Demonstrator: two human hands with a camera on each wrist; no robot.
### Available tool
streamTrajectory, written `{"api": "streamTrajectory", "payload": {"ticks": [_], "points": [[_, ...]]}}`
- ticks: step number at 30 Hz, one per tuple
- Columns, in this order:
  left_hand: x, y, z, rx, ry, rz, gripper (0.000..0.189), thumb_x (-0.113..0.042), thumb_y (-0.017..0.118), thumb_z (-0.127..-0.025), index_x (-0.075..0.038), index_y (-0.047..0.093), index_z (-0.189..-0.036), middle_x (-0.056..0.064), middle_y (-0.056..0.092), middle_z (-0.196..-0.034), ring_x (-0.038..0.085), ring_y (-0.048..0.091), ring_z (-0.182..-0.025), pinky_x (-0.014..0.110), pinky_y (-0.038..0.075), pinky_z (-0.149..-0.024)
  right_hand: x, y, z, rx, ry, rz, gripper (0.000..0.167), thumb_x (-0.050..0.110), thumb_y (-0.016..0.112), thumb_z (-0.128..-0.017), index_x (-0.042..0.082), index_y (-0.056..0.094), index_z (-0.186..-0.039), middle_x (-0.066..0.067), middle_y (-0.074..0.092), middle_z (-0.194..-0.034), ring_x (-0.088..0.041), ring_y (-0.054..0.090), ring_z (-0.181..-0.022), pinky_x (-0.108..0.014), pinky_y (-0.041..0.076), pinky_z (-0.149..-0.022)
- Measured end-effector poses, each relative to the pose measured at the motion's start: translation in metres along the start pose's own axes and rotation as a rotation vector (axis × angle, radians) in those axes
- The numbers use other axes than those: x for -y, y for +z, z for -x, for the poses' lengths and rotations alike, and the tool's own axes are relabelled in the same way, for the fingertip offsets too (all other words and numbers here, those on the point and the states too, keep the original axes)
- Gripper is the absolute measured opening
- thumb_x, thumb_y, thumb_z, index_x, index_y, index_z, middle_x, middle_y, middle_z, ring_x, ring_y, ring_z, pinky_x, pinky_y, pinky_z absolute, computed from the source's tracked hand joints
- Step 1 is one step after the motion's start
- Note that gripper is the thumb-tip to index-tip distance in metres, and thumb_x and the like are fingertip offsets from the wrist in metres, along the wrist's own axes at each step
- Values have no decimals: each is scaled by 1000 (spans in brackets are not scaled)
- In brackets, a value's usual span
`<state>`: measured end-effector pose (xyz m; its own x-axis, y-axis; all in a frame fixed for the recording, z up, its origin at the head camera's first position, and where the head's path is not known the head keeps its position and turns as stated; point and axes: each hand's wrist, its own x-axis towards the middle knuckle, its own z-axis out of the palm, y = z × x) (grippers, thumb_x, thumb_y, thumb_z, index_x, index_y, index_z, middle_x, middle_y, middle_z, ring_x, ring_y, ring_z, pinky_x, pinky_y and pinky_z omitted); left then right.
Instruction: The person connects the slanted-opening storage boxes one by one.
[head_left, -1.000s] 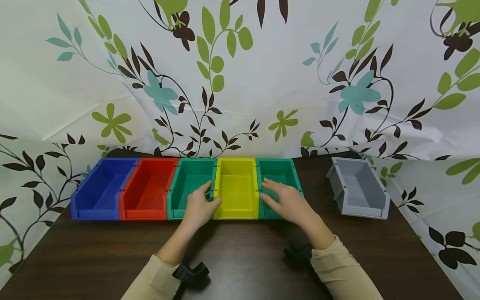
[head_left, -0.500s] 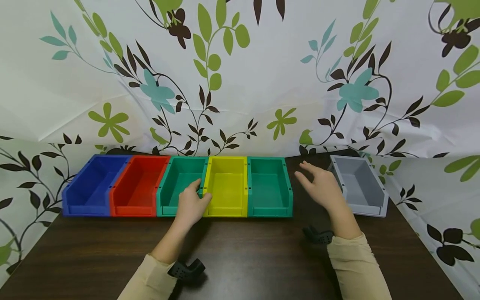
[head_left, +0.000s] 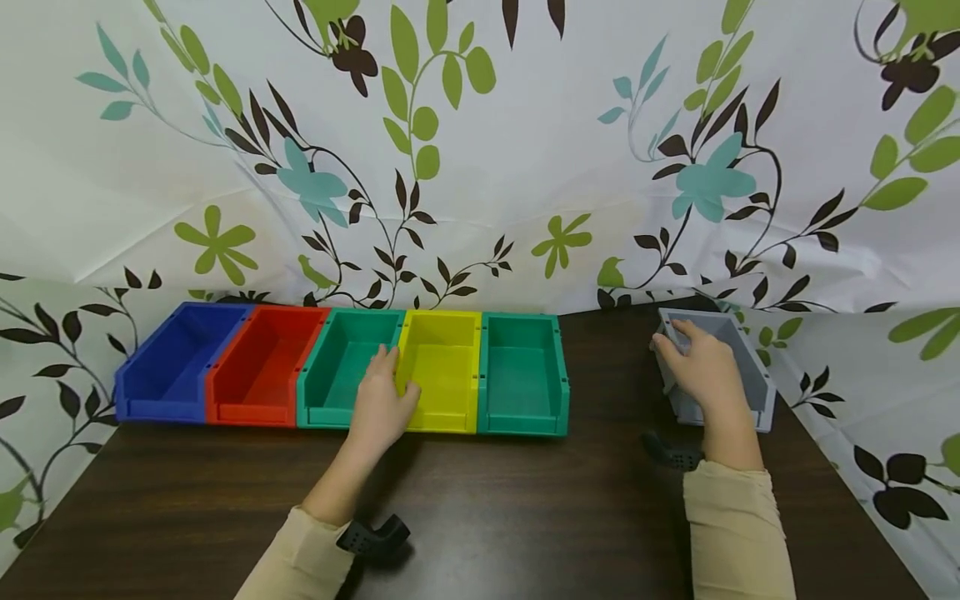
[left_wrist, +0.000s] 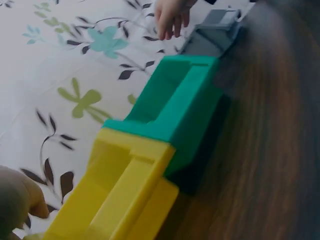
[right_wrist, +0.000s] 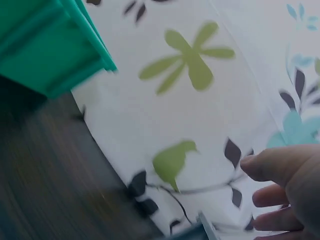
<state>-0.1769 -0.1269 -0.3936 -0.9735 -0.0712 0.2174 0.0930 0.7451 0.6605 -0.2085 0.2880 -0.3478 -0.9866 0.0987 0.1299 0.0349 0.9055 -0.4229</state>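
Note:
My left hand (head_left: 378, 402) lies over the divider between a green bin (head_left: 348, 371) and the yellow bin (head_left: 444, 367). Its fingers point forward and the thumb spreads toward the yellow side. Part of it shows at the lower left of the left wrist view; contact with the divider is hidden. My right hand (head_left: 708, 367) is at the left wall of the grey bin (head_left: 759, 392), fingers extended and thumb apart. The right wrist view shows those fingers (right_wrist: 272, 195) holding nothing, with a corner of the grey bin below. No contents show in the bins.
A blue bin (head_left: 176, 358) and a red bin (head_left: 262, 362) stand at the row's left; another green bin (head_left: 525, 375) ends it at the right. Dark wooden table (head_left: 525, 508) lies in front and between row and grey bin. Patterned cloth (head_left: 487, 183) hangs behind.
The coloured row has slid left and turned slightly, its left end going back. My right hand has left the rightmost green bin and moved right to the grey bin. My left hand stays at the row.

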Motion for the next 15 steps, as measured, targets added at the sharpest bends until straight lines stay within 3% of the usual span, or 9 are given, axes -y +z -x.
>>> {"api": "streamTrajectory", "payload": {"ticks": [2, 4, 7, 10, 15], "points": [[-5, 6, 2, -44, 64, -38, 56, -13, 59, -86, 9, 43, -135, 30, 34, -146, 47, 31, -136, 60, 29, -108, -10, -3, 0, -4, 48, -4, 71, 50, 36, -97, -5, 36, -141, -35, 32, -143, -54, 43, -120, -65, 38, -94], [-12, 13, 2, -92, 131, -82, 55, -15, 62, -86, 9, 47, -133, 30, 35, -145, 49, 30, -136, 61, 27, -108, -19, -6, -1, -10, 106, -14, 72, 49, 35, -97, -6, 32, -143, -36, 27, -145, -57, 31, -127, -67, 32, -100], [-23, 25, 1, -120, 215, -109, 51, -17, 63, -86, 8, 52, -129, 29, 39, -143, 48, 32, -135, 61, 27, -108, -34, -10, -1, -37, 191, -37, 72, 46, 37, -98, -7, 26, -145, -38, 20, -146, -59, 25, -129, -67, 28, -102], [-32, 37, -1, -57, 252, -32, 50, -22, 63, -87, 5, 54, -129, 26, 41, -143, 46, 35, -135, 58, 30, -108, -48, -13, -1, -52, 262, -56, 73, 42, 38, -98, -10, 20, -145, -40, 15, -146, -59, 20, -131, -67, 24, -105], [-38, 54, -4, 115, 318, 117, 49, -25, 64, -89, -3, 55, -131, 19, 41, -146, 38, 39, -134, 52, 36, -107, -64, -16, 2, -10, 354, -54, 72, 34, 39, -97, -15, 14, -143, -43, 21, -142, -59, 24, -129, -66, 27, -104]]}}
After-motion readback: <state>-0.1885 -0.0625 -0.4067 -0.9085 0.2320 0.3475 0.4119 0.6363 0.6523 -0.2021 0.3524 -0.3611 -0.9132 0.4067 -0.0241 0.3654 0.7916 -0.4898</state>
